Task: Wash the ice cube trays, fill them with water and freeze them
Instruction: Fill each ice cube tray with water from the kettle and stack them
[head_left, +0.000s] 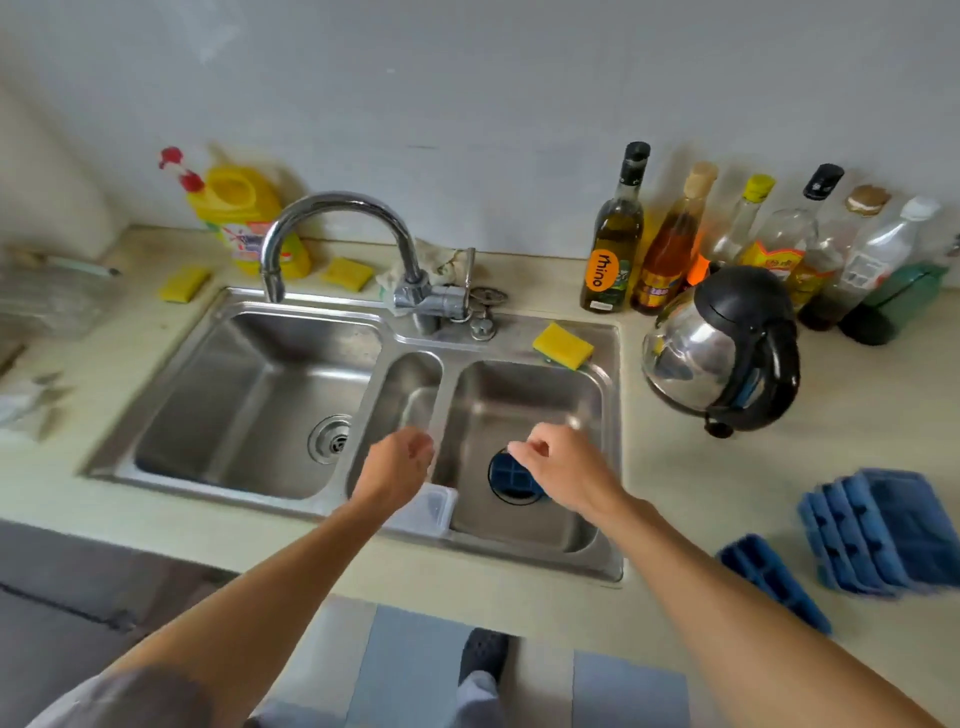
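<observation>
A stack of blue ice cube trays (883, 530) lies on the counter at the right, and a single blue tray (774, 582) sits in front of it. Another blue gridded piece (511, 475) lies over the drain of the right basin (524, 395). My right hand (561, 467) hovers just above that piece with thumb and forefinger pinched; I cannot tell whether they touch it. My left hand (400, 457) is over the sink divider, fingers curled with nothing visible in them. A clear plastic lid or box (428, 512) rests on the sink's front rim below my left wrist. The tap (337, 218) is not running.
A steel kettle (722, 353) stands right of the sink, with several bottles (618, 234) behind it along the wall. A yellow sponge (563, 345) lies on the sink's back rim, and two more (345, 273) flank a yellow detergent jug (244, 218). The left basin (249, 395) holds nothing.
</observation>
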